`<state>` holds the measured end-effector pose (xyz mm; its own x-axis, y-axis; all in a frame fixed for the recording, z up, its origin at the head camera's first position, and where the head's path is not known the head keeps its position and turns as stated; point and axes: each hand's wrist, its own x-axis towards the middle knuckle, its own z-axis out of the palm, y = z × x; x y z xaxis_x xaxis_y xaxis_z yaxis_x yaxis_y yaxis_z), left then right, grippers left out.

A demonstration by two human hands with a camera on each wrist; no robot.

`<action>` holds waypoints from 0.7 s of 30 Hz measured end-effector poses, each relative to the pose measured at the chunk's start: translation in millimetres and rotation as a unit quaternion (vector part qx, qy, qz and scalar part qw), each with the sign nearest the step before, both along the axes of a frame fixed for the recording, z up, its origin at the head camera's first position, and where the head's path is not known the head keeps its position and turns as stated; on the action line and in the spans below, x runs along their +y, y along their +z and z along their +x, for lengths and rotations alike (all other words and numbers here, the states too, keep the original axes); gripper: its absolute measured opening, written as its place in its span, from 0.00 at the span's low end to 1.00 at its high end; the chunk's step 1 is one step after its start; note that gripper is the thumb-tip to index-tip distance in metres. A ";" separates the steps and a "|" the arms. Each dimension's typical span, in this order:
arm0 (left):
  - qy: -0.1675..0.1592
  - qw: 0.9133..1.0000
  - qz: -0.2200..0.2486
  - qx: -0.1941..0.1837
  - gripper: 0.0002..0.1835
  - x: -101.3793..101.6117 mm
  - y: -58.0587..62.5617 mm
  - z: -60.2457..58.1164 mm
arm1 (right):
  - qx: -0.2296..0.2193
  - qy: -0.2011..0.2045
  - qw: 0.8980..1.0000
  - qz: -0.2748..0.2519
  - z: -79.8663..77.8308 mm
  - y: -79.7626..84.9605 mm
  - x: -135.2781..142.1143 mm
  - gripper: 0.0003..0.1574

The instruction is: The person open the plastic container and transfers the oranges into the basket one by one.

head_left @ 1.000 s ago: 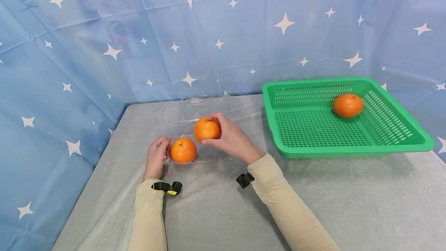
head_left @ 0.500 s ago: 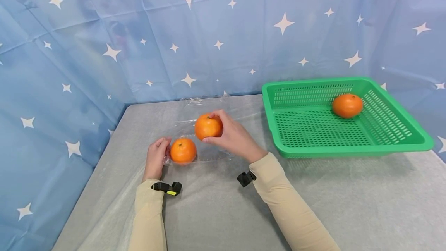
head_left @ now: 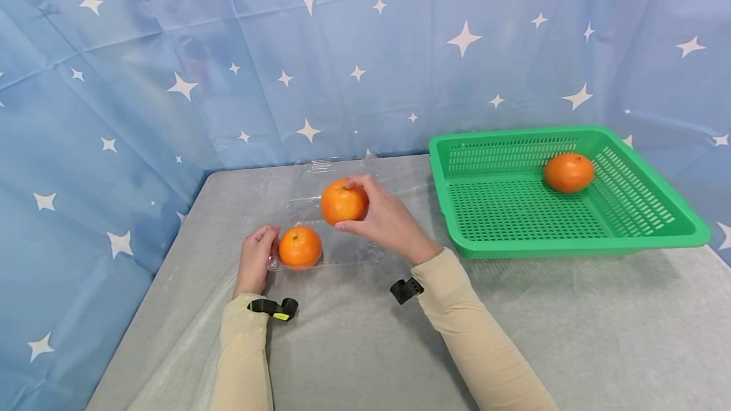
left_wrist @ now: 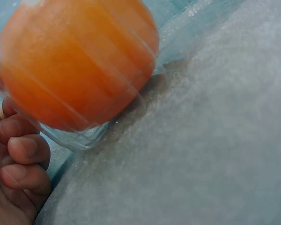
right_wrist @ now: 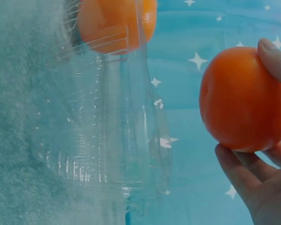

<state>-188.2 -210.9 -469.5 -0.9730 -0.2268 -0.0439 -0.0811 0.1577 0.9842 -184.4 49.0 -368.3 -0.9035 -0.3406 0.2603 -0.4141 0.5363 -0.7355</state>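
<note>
My right hand (head_left: 391,224) holds an orange (head_left: 342,203) between thumb and fingers, raised above the right part of a clear plastic clamshell box (head_left: 349,252). In the right wrist view, a gap shows between the held orange and the box. Another orange (head_left: 300,248) sits in the left end of the box. At that end my left hand (head_left: 255,260) grips the box's edge; the left wrist view shows its curled fingers (left_wrist: 25,149) right beside the clear wall. The box's lid lies folded back toward the curtain.
On the right stands a green plastic basket (head_left: 571,247) with one orange (head_left: 569,173) in its far right corner. A blue star-patterned curtain (head_left: 365,37) hangs behind and to the left of the grey-covered table (head_left: 337,347).
My right hand has risen slightly with the orange, shifting a little to the right and away from the box. The left hand and the other oranges have stayed put.
</note>
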 end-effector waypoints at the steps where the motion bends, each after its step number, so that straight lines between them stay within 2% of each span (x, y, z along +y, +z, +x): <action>1: 0.001 1.000 0.001 0.000 0.23 0.1 0.1 0.1 | 0.003 0.002 1.000 0.000 0.0 0.4 0.5 0.40; 21: 0.005 1.000 0.008 -0.001 0.24 0.1 -1.2 0.3 | 0.091 0.013 0.996 -0.006 -0.9 3.6 5.3 0.35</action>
